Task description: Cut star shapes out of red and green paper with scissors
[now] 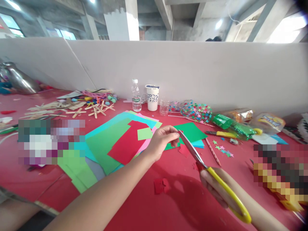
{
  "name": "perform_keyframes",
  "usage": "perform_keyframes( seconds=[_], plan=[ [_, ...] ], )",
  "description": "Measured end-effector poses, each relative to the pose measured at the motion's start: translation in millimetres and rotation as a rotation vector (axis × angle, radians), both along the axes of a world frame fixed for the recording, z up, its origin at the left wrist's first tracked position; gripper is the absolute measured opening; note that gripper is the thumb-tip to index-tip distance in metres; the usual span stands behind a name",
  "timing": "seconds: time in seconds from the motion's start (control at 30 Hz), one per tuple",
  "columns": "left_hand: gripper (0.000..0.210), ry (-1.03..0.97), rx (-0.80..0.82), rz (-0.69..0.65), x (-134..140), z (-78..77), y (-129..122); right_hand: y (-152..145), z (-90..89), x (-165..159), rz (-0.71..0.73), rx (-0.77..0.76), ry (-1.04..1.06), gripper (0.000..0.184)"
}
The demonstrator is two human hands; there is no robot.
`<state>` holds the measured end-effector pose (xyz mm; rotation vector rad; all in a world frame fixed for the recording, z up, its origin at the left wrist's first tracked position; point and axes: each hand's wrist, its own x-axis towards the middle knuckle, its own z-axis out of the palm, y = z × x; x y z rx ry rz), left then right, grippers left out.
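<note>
My right hand [215,187] grips a pair of scissors [192,150] by its yellow handle, and the blades point up and left. Close to the blade tips, my left hand [163,141] is closed in a pinch. A tiny bit of red paper [181,132] shows at its fingertips, mostly hidden by the fingers. Below the hands, red paper scraps [161,186] lie on the red table, and another red scrap [184,150] is beside the blades. Behind my left hand are a green sheet [192,131], a red sheet [127,142] and a small light green square [144,133].
A water bottle [136,98], a white cup [152,99] and a bag of colourful stars [197,110] stand along the partition. Craft sticks [97,110] are piled at left. A yellow cutter [225,134] and a striped pencil [213,151] lie at right.
</note>
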<state>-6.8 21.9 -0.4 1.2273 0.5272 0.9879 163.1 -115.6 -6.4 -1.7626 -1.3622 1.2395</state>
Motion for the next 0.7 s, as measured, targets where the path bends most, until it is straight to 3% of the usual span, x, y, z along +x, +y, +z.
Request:
perform_keyframes(
  seconds=[0.27,0.47,0.7],
  plan=[
    [0.011,-0.045,-0.103,-0.004,7.6,1.4,-11.0,3.6,-22.7,1.9,-0.020,0.007,0.006,0.055],
    [0.008,-0.070,-0.092,0.042,8.1,2.9,-12.3,3.3,-21.0,2.1,-0.004,0.034,-0.029,0.053],
    [0.006,0.005,0.028,0.029,2.8,2.3,-5.1,3.2,-16.4,6.7,0.052,0.029,0.010,0.061]
  ],
)
